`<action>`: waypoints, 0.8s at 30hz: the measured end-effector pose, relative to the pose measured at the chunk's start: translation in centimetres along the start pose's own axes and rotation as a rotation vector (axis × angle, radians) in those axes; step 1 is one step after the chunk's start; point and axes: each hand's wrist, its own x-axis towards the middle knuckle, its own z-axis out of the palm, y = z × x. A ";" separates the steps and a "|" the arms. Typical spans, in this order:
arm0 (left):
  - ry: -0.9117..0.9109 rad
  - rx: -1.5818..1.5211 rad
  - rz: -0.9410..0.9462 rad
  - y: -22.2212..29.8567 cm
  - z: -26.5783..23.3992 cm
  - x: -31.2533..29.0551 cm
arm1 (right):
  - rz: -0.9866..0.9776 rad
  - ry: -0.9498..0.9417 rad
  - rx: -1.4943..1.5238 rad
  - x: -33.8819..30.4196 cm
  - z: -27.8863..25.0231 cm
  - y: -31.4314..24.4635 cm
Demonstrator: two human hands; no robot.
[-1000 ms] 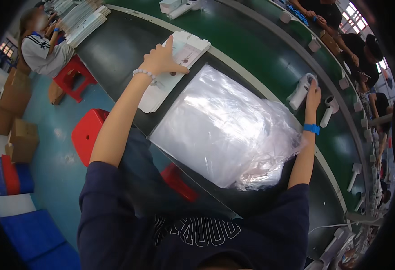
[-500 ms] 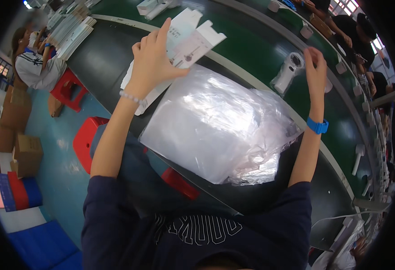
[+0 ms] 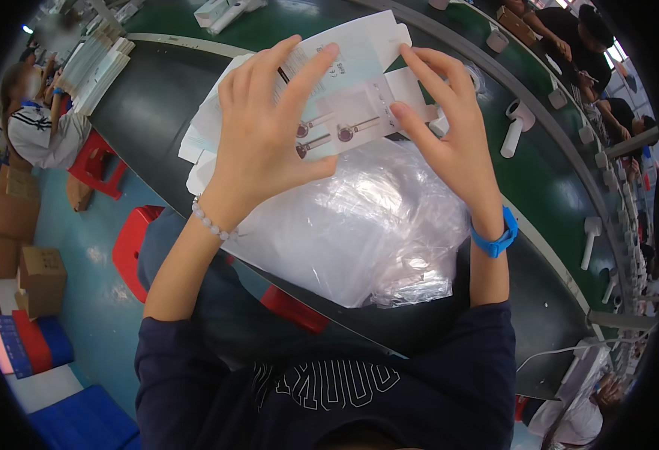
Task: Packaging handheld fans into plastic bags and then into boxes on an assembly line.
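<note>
A partly flattened white and pale green carton [image 3: 359,97], printed with pictures, lies between my hands. My left hand [image 3: 258,127] spans its left part, fingers spread over the panels and thumb by the lower edge; its palm hides part of the print. At the right end, the thumb and fingers of my right hand [image 3: 453,124] hold the carton's edge and flap. More white flattened card [image 3: 203,142] shows under my left hand. Below the carton, a crumpled pile of clear plastic bags [image 3: 344,232] covers part of the dark worktable [image 3: 524,300].
A green conveyor belt [image 3: 547,195] runs past the table's far side, carrying white handheld devices [image 3: 518,127]. Stacked flat white pieces [image 3: 108,71] stand at left beside a seated person. Red stools [image 3: 130,236] and brown boxes [image 3: 40,277] are on the floor. Other people work across the belt.
My right hand has moved left from beside the bagged device to the carton's end. The carton now lies broader across the view. Devices on the belt have shifted, and another shows right of my hand.
</note>
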 end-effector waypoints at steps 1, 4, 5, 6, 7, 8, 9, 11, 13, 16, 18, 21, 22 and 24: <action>0.003 0.049 0.029 0.1 0.0 -0.1 | -0.002 -0.004 0.002 -0.1 0.3 -0.2; 0.031 0.041 0.016 0.7 0.2 -0.3 | 0.076 -0.026 -0.046 -0.5 1.5 -1.0; 0.032 0.042 0.014 0.7 0.3 -0.4 | 0.073 -0.002 0.032 -0.6 2.1 -1.0; 0.045 0.094 0.037 0.7 0.6 -0.7 | 0.070 0.022 0.111 -0.6 2.4 -1.0; 0.056 0.145 0.060 0.6 0.8 -0.8 | 0.069 0.020 0.111 -0.5 2.3 -0.8; 0.057 0.144 0.058 0.8 0.7 -0.9 | 0.168 0.013 0.293 -0.3 2.1 -0.5; 0.059 0.142 0.040 0.9 0.6 -1.0 | 0.267 0.005 0.475 -0.1 1.7 -0.1; 0.064 0.142 0.021 1.0 0.6 -1.1 | 0.279 -0.015 0.539 0.4 0.6 1.0; 0.138 0.152 0.116 1.0 0.9 -1.2 | 0.263 -0.010 0.503 0.4 -0.1 1.4; 0.204 0.226 0.248 0.4 1.7 -1.0 | 0.261 -0.192 0.402 0.2 -0.6 0.0; 0.189 0.146 0.217 0.2 1.6 -0.8 | 0.281 -0.145 0.451 0.1 -0.7 -0.8; 0.189 0.063 0.163 0.2 0.8 -0.2 | 0.147 -0.129 0.381 0.7 -2.2 -1.6; 0.206 0.055 0.140 0.4 0.6 0.1 | 0.090 -0.039 0.453 0.7 -2.7 -1.0; 0.211 -0.011 0.102 -0.2 0.3 0.2 | 0.031 0.050 0.521 0.9 -3.3 -1.0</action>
